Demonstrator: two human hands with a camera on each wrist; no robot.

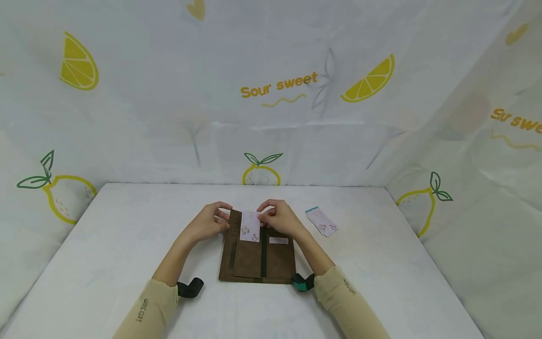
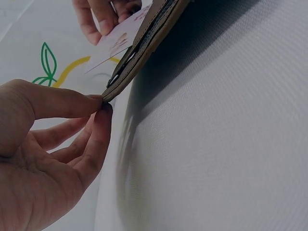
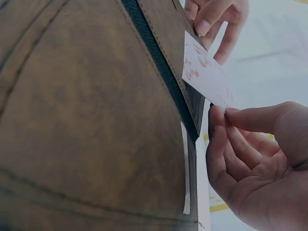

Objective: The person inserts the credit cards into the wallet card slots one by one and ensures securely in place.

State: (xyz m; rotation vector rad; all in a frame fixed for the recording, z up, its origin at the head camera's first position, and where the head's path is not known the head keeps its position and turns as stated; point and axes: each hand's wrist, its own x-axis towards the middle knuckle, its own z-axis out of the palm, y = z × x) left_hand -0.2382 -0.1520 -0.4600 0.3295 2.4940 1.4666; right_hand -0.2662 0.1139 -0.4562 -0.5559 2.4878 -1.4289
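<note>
A brown leather wallet (image 1: 258, 254) lies open on the white table (image 1: 127, 245), seen edge-on in the left wrist view (image 2: 144, 43) and close up in the right wrist view (image 3: 86, 120). My left hand (image 1: 209, 221) pinches the wallet's far left corner between thumb and fingertips (image 2: 98, 103). My right hand (image 1: 277, 217) pinches the top of a white floral card (image 1: 250, 227), which sits partly in a wallet slot (image 3: 204, 77). A second small card (image 1: 278, 240) shows in a right-hand pocket.
Another floral card (image 1: 322, 221) lies loose on the table to the right of the wallet. Lemon-print cloth walls (image 1: 271, 94) close in the table at the back and both sides. Dark straps (image 1: 190, 287) circle both wrists.
</note>
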